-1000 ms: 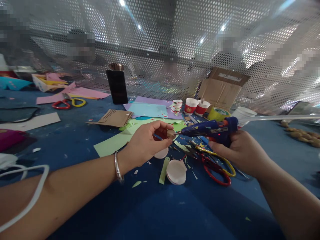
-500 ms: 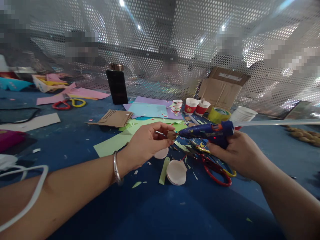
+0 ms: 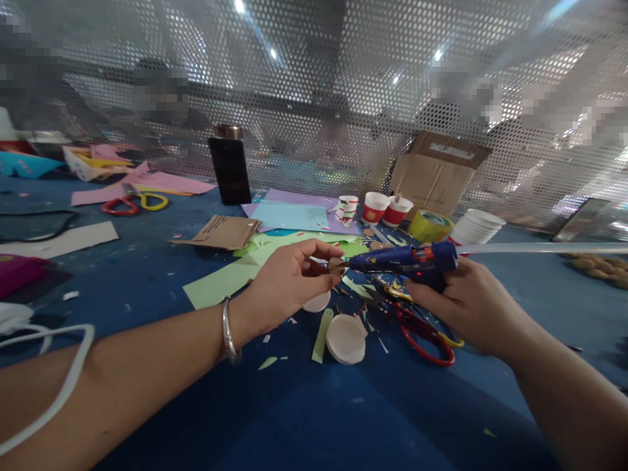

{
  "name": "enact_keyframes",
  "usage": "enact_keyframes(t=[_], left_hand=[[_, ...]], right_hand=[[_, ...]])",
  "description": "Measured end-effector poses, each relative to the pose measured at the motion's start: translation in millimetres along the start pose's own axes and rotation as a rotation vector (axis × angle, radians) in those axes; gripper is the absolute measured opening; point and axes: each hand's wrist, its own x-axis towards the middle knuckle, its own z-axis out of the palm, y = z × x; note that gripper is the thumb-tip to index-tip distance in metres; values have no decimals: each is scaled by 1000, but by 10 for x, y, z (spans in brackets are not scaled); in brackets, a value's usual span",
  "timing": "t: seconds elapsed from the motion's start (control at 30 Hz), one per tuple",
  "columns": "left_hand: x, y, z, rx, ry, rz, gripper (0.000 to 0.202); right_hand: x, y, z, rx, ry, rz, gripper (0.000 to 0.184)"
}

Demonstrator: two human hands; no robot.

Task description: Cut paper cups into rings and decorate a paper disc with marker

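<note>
Between the thumb and fingers of my left hand (image 3: 289,278) is a small brown cardboard piece (image 3: 335,264). My right hand (image 3: 471,297) grips a blue hot glue gun (image 3: 405,260), its nozzle tip at the cardboard piece. A long clear glue stick (image 3: 540,248) sticks out of the gun's back, and a small red light glows on it. Below the hands, white paper discs (image 3: 346,339) lie beside a green paper strip (image 3: 322,335). Scissors with red and yellow handles (image 3: 428,337) rest under my right hand.
Farther back stand a dark phone (image 3: 229,171), red-and-white paper cups (image 3: 375,208), yellow tape (image 3: 430,226), stacked white cups (image 3: 477,227) and a cardboard box (image 3: 432,173). Coloured paper sheets (image 3: 289,214) and scraps cover the middle. A white cable (image 3: 73,383) crosses my left forearm.
The glue gun has tilted slightly, its back end and glue stick a little lower. The cardboard piece has turned slightly in my left fingers. Both hands stay nearly in place.
</note>
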Motion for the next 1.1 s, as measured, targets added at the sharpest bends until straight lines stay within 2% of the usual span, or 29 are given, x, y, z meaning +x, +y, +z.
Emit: enact_keyframes(t=[0.27,0.5,0.8,1.1], left_hand=[[10,-27,-4,-11,-13,24,37],[5,-17,-6,10,6,55,47],[1,22,12,40,23,41,34],[-3,18,13,24,15,22,35]], right_hand=[[-7,30,9,-59,-44,-18,43],[2,21,-6,-91,-77,-25,42],[-16,64,0,-151,-18,-86,45],[-13,78,-16,-163,16,-115,49]])
